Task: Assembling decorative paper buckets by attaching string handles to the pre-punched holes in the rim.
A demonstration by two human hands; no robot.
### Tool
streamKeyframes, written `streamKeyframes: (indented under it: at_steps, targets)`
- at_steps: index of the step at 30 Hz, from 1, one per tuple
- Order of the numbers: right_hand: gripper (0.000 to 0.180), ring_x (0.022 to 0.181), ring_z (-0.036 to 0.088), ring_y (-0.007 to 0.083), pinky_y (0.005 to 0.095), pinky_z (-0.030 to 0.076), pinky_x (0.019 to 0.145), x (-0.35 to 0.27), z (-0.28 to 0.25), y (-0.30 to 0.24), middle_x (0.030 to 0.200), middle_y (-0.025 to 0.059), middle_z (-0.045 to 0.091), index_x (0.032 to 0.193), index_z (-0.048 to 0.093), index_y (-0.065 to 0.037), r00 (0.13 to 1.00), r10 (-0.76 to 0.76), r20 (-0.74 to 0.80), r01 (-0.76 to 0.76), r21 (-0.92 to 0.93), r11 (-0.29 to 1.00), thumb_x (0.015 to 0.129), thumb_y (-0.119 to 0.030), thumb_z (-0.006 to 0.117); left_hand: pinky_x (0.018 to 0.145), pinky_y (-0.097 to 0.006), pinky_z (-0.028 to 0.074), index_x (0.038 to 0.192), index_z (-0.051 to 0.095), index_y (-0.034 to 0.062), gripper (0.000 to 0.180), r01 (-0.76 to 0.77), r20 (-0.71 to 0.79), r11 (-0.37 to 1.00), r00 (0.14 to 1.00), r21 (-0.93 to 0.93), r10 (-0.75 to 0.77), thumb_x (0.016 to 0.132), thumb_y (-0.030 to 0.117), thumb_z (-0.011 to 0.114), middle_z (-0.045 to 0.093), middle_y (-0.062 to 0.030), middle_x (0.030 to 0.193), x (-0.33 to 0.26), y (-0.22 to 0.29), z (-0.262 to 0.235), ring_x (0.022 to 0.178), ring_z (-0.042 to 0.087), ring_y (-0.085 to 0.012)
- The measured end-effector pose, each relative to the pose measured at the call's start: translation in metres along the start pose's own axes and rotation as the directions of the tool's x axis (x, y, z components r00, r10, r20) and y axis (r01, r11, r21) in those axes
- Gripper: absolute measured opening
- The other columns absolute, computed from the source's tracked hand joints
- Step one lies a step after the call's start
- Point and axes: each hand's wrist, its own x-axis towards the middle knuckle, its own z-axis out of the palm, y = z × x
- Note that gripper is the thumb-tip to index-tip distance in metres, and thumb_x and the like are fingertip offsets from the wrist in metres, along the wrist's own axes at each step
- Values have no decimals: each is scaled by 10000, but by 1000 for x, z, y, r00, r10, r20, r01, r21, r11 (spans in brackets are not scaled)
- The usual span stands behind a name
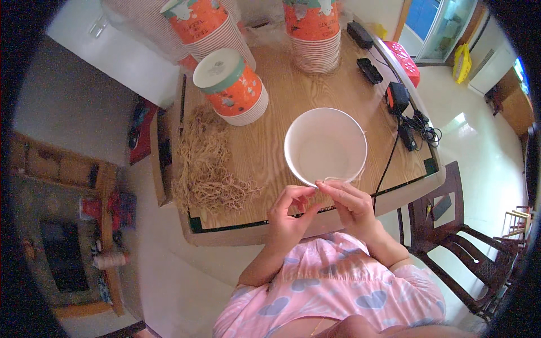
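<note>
My left hand [292,210] and my right hand [350,205] meet at the near rim of a white paper bucket [326,143], which stands open end up. The right thumb and fingers press together in a pinch beside a thin pale strand [337,179]; whatever lies between them is too small to make out. Curled fingers and a bent thumb close my left hand near the right fingertips, and its contents cannot be seen. Left of the bucket lies a tangled heap of dry brown roots [211,163]. Another thin strand [362,163] hangs at the bucket's right side.
Upside-down orange and white paper buckets [234,90] stand behind the roots, with taller wrapped stacks [313,36] at the back. Along the table's right side lie a black power adapter [397,97] and coiled cable [422,129]. A dark wooden chair [437,214] is at right.
</note>
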Motion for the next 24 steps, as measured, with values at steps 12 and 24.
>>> streamKeyframes:
  at_steps: [12, 24]
  targets:
    - [146, 834, 586, 294, 356, 481, 698, 37, -19, -3, 893, 129, 578, 896, 587, -29, 989, -111, 101, 127, -174, 977, 755, -58, 614, 598, -217, 440, 839, 629, 21, 80, -4, -28, 1000, 1000, 30, 5, 763, 29, 654, 600, -44, 762, 21, -3, -7, 679, 552, -100]
    - [156, 643, 575, 230, 296, 449, 580, 55, -13, 1, 717, 89, 569, 949, 515, -37, 933, 202, 298, -213, 6, 977, 821, -90, 586, 619, -198, 426, 829, 615, 10, 64, 87, -32, 996, 996, -36, -89, 801, 66, 627, 595, -27, 765, 32, -7, -13, 703, 544, -74]
